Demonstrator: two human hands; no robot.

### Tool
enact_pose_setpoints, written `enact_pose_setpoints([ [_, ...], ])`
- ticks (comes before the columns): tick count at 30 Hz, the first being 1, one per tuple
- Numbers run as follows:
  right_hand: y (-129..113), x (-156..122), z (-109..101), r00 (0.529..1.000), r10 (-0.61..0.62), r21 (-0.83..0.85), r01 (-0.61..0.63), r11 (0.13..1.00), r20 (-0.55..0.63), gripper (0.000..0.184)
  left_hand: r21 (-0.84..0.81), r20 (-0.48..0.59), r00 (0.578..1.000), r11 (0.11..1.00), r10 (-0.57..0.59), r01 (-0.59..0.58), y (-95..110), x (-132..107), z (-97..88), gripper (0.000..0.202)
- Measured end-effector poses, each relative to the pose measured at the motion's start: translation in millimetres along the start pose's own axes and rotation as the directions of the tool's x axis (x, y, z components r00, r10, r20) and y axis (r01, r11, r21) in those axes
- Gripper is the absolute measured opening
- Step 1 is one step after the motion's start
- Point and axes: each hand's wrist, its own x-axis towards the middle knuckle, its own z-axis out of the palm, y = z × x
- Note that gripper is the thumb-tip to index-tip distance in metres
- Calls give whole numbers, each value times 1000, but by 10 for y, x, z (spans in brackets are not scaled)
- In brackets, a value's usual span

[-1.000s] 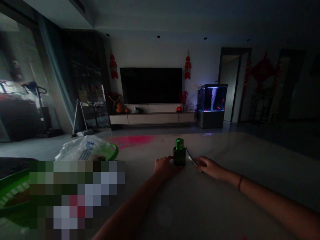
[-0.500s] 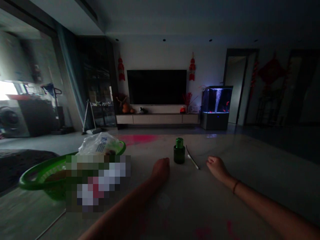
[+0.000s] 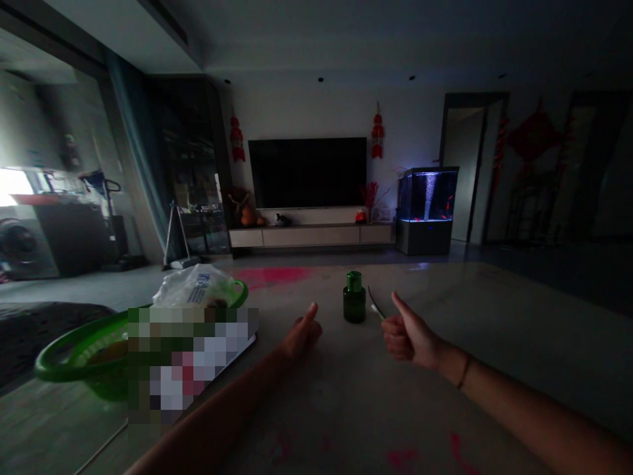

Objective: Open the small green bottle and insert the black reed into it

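My left hand [image 3: 301, 334] is a fist with its thumb pointing up, over the pale table, left of a small green bottle [image 3: 355, 305]. The bottle stands upright with a shiny green cap; neither hand touches it. On its right, my right hand [image 3: 406, 335] is also curled into a fist, thumb raised and a thin cord around the wrist. No object shows in either fist. A thin stick [image 3: 375, 300] with a dark upper end lies between the bottle and my right hand. Its lower part is hidden behind my right fingers; whether they touch it I cannot tell.
A green plastic basket [image 3: 64, 369] with a white plastic bag [image 3: 190, 285] sits on the table at the left. Beside it lies a flat item, mostly blurred out. Beyond the table stand a television [image 3: 309, 173], a low cabinet [image 3: 311, 236] and a lit aquarium [image 3: 428, 198].
Both thumbs have come up from the fists. My right hand has moved left, now covering the lower part of the stick. My left hand has shifted slightly left, away from the bottle.
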Motion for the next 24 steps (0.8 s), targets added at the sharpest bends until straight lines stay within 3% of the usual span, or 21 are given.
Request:
enact_pose_setpoints([
  [1,-42,-27,-30,995,25,139,-38,990,92,59,-52,27,1000,999,7,-6,13,-10,-32,62],
  [2,-71,-59,-72,986,33,237,-72,969,165,60,-201,121,993,979,1,24,26,-23,-62,62],
  [5,-68,-156,-225,962,54,350,-150,925,268,64,-429,388,922,885,-1,182,61,-71,-120,64],
  [7,-10,-187,-309,960,77,365,-175,914,268,65,-464,487,873,852,14,245,79,-92,-123,66],
  [10,85,-173,-368,960,123,372,-213,903,251,66,-375,553,833,886,-23,274,107,-110,-79,67],
  [14,141,-132,-362,964,160,357,-229,905,212,65,-208,575,813,946,-87,248,152,-168,0,68],
  [20,118,-147,-312,966,141,337,-209,918,215,65,-265,574,819,940,-25,214,148,-263,60,67],
  [22,111,-152,-272,971,149,302,-202,932,189,65,-283,513,858,942,-9,179,116,-247,87,66],
  [24,107,-136,-220,978,178,193,-197,961,108,63,-242,335,942,965,-11,98,65,-204,111,64],
])
